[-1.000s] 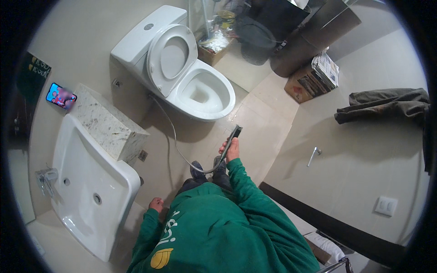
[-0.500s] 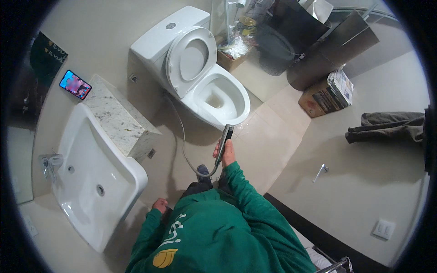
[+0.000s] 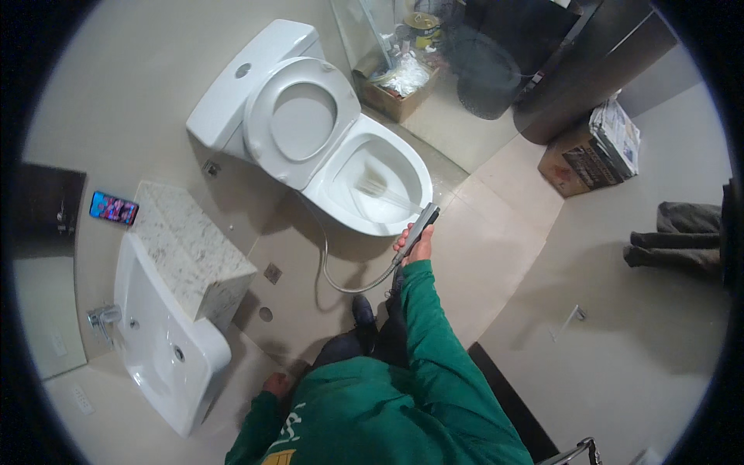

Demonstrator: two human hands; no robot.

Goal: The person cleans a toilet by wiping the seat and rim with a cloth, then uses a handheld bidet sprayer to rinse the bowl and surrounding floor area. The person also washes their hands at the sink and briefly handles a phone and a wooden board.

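In my right hand (image 3: 419, 243) is a grey and black hand-held sprayer (image 3: 423, 225), my fingers wrapped round its handle. Its head points over the front rim of a white toilet (image 3: 419, 174), and thin streams of water (image 3: 387, 195) run from it into the bowl. The toilet lid (image 3: 304, 122) is raised. From the handle a flexible metal hose (image 3: 338, 287) loops down and back toward the toilet's base. My left hand (image 3: 276, 384) hangs low at my side with its fingers curled in, and nothing shows in it.
On the left are a white washbasin (image 3: 151, 349) with a chrome tap (image 3: 102, 316), a marble ledge (image 3: 190, 240) and a phone (image 3: 115, 208). Beyond the toilet stand a cardboard box (image 3: 399, 105) and a dark mesh bin (image 3: 488, 81). A box of newspapers (image 3: 577, 167) sits right.
My right hand has moved forward and right with the sprayer, its head now tilted over the bowl. Water now streams from it. The view has shifted.
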